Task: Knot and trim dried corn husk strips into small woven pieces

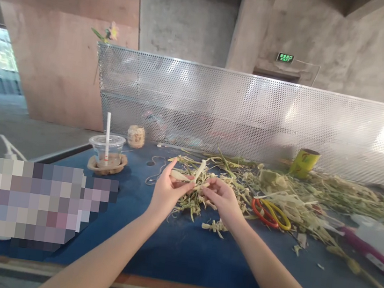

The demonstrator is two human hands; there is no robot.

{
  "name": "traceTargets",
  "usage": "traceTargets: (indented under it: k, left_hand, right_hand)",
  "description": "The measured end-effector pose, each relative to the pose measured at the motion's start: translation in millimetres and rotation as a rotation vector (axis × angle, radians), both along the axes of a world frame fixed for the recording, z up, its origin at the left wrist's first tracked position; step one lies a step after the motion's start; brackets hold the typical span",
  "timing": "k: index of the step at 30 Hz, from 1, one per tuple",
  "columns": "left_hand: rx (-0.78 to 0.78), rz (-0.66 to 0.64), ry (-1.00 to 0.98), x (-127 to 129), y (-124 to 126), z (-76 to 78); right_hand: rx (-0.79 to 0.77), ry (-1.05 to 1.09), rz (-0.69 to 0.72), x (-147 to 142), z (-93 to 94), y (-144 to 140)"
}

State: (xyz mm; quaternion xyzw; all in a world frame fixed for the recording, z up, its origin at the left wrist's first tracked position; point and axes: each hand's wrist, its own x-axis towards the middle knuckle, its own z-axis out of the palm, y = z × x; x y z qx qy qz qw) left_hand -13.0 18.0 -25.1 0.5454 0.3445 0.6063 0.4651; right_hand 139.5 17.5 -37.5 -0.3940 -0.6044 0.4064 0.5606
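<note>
Both hands meet over the middle of the blue surface [171, 250]. Left hand [168, 190] and right hand [222, 197] each have their grip pinched closed on the same pale straw strip [192, 179], held just above the loose straw pile [195, 201]. Scissors [271, 213] lie just right of them.

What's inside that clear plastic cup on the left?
The clear plastic cup holds a white straw with red near its foot, and a little brownish liquid. A brown holder hides its base.

Pale dried leaf strip [187, 179] (partly folded) pinched above blue table.
</note>
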Motion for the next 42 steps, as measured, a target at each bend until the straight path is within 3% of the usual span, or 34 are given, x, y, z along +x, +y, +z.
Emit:
traceTargets:
  k: [5, 9, 13, 18, 25, 28, 33, 36, 42]
  left_hand:
    - [-0.098, 0.02, -0.052, -1, 4, -1.4]
    - [-0.13, 0.016, -0.077, 0, 4, -2.7]
    - [-0.096, 0.041, -0.056, 1, 4, -2.6]
    - [-0.002, 0.043, 0.014, 0, 3, -2.0]
    - [0.042, -0.053, 0.057, 1, -5, 0.5]
    - [0.042, -0.078, 0.06, 2, -5, 0.5]
    - [-0.055, -0.06, -0.024, 5, 1, -2.5]
    - [-0.148, -0.045, -0.091, 4, 4, -5.7]
    - [-0.316, -0.136, -0.237, -1, 4, -4.3]
  right_hand:
    - [0.594, -0.562, -0.069, 6, 5.1, -6]
    - [0.778, -0.728, -0.184, 8, 8.0, -10]
    - [0.715, -0.684, -0.194, 6, 4.8, -11]
    - [0.359, -0.444, -0.162, -1, -0.8, -8]
    - [-0.105, 0.04, 0.068, -3, 1.8, -2]
    - [-0.212, 0.157, 0.162, -3, 2.5, -1]
    - [-0.24, 0.204, 0.222, -4, 1.5, -2]
    - [-0.205, 0.057, 0.218, -4, 0.2, -2]
    - [0.167, -0.328, 0.16, 6, 2.5, -2]
